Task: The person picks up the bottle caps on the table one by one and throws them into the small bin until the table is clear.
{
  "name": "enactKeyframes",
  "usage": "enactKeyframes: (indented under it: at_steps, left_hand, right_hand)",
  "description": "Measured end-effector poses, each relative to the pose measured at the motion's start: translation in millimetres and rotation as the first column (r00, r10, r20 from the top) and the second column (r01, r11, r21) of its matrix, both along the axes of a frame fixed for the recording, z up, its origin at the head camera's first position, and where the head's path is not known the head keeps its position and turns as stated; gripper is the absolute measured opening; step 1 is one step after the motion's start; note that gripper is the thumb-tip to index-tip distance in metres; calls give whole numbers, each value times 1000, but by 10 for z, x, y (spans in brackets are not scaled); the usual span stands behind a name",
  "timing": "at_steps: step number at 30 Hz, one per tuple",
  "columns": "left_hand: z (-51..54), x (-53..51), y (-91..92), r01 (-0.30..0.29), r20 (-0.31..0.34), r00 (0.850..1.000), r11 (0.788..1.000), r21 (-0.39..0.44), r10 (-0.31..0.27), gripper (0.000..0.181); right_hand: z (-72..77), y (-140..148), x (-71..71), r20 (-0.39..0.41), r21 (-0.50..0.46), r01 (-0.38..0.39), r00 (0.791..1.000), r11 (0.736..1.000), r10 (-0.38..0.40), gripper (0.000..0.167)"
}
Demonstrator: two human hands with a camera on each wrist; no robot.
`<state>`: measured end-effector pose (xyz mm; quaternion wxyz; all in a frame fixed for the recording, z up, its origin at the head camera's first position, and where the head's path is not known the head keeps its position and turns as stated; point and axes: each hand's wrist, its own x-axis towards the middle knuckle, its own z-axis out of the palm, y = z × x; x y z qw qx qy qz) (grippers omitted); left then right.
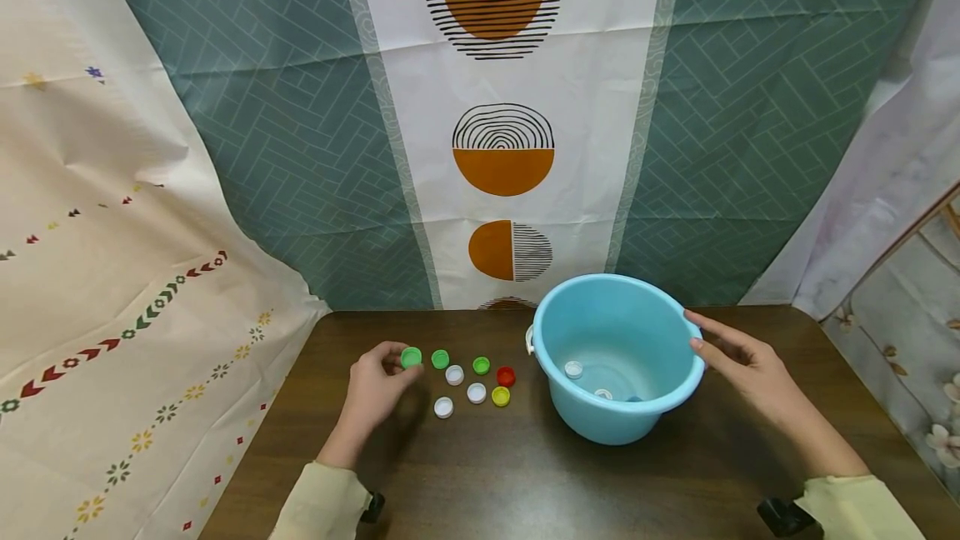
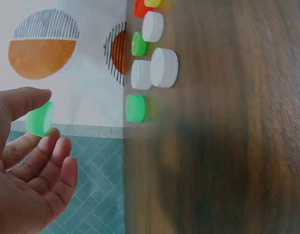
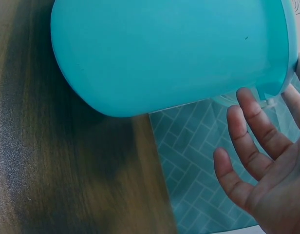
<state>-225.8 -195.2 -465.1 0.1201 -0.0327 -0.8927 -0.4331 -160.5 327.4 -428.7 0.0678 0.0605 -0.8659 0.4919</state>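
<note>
My left hand [image 1: 378,386] holds a green bottle cap [image 2: 40,119] between thumb and fingers, raised above the table at the left. Just right of it, several loose caps lie on the wood: a green cap [image 1: 440,359], another green cap [image 1: 481,366], a red cap [image 1: 506,376], a yellow cap [image 1: 501,396] and white caps [image 1: 476,392]. My right hand [image 1: 750,369] grips the rim of a light-blue bucket [image 1: 607,427] with thumb and index finger; its other fingers [image 3: 254,124] stay off the wall. Inside the bucket are a white cap [image 1: 573,369] and a partly hidden white ring-like piece [image 1: 603,394].
The bucket stands on a dark wooden table [image 1: 480,482], a white handle joint [image 1: 529,340] on its left side. A patterned curtain [image 1: 300,148] hangs behind the table's far edge. Cream cloth [image 1: 112,273] drapes along the left.
</note>
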Motion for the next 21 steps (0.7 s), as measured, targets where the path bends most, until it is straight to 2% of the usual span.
enactKeyframes:
  at_steps: [10, 15, 21]
  left_hand:
    - [112, -43, 85, -35, -85, 995, 996, 79, 42, 29]
    - [153, -57, 163, -20, -108, 994, 995, 94, 30, 28]
    - [173, -81, 254, 7, -105, 994, 992, 128, 6, 28]
  right_hand:
    - [-4, -1, 3, -4, 0, -2, 1000, 1000, 2, 49]
    - [-8, -2, 5, -1, -3, -1, 1000, 1000, 1, 49]
    - [-6, 3, -4, 0, 0, 3, 1000, 1000, -3, 49]
